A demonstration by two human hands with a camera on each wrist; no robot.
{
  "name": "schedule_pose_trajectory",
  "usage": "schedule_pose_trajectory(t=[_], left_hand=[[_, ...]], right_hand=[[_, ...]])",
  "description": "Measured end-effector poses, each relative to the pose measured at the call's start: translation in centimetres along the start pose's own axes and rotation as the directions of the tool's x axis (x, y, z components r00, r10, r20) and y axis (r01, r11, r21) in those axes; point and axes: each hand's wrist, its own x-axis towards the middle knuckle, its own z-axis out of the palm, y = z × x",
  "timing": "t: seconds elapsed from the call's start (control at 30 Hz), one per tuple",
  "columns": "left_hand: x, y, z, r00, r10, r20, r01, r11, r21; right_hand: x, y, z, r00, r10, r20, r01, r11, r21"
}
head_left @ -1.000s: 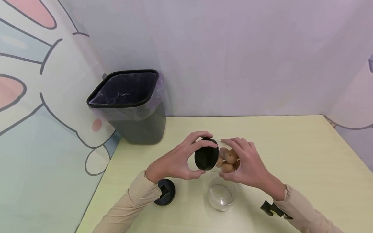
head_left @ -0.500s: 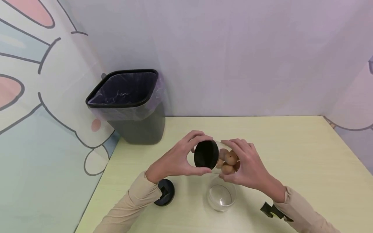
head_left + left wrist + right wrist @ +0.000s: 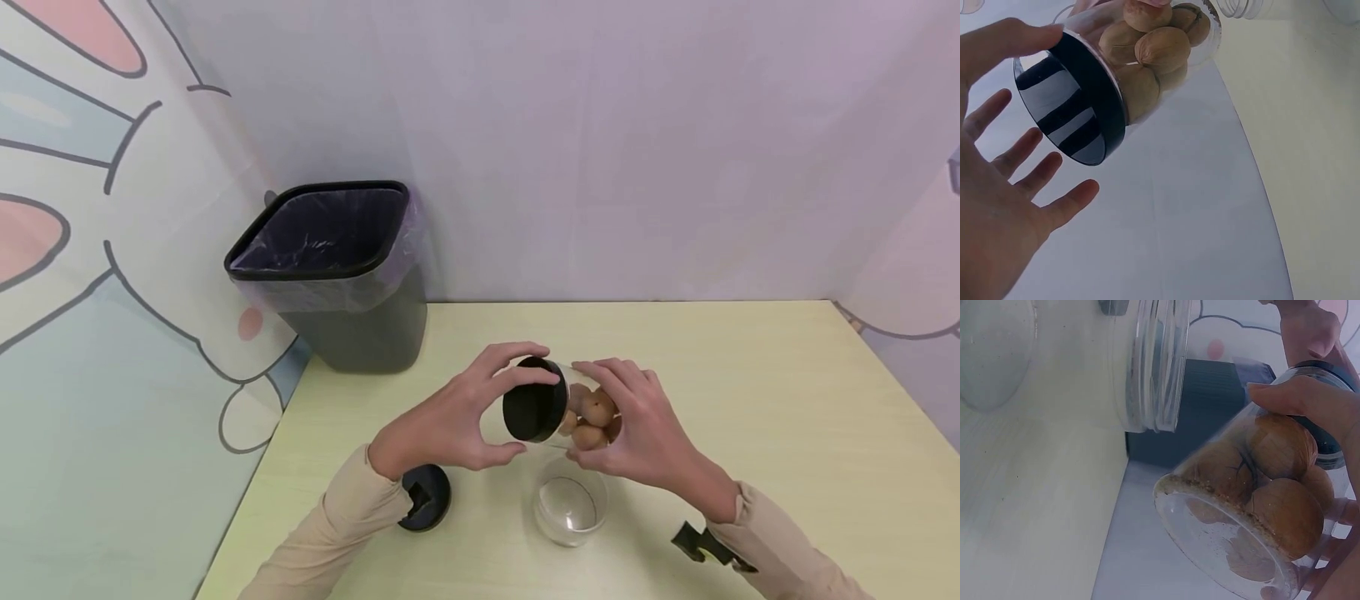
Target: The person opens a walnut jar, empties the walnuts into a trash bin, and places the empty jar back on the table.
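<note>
A clear jar (image 3: pixel 572 440) with a black lid (image 3: pixel 534 404) is held tilted above the table, its lid towards the left. Inside lie several brown, round nuts (image 3: pixel 1288 515), apparently in their shells. My right hand (image 3: pixel 647 425) grips the jar around its body, thumb below in the head view. Around the lid, my left hand (image 3: pixel 467 417) spreads its fingers wide. In the left wrist view its thumb overlaps the lid's edge, while the other fingers stand apart from it. Below the hands, an uncovered clear jar (image 3: pixel 568 510) stands on the table.
A round black lid (image 3: pixel 429 500) lies on the table (image 3: pixel 750 400) by the left sleeve, which partly hides it. At the table's back left stands a grey bin (image 3: pixel 360 333) with a bag liner. A pale cloth wall (image 3: pixel 600 150) rises behind.
Half a second ago my left fingers and thumb were closed on the lid; now they are spread off it, much as a second ago. My right hand keeps its hold on the jar.
</note>
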Motion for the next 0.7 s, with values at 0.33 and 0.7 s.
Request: schedule_pose_trajectory(t=[0.33, 0.7], left_hand=[[-0.09, 0.13, 0.26, 0.999, 0.029, 0.016, -0.029, 0.999, 0.024], [-0.34, -0.18, 0.59, 1.0, -0.014, -0.021, 0.013, 0.999, -0.03]], right_hand=[[-0.09, -0.05, 0.03, 1.0, -0.004, 0.008, 0.004, 1.0, 0.017], [-0.09, -0.08, 0.2, 1.0, -0.012, 0.012, 0.011, 1.0, 0.021]])
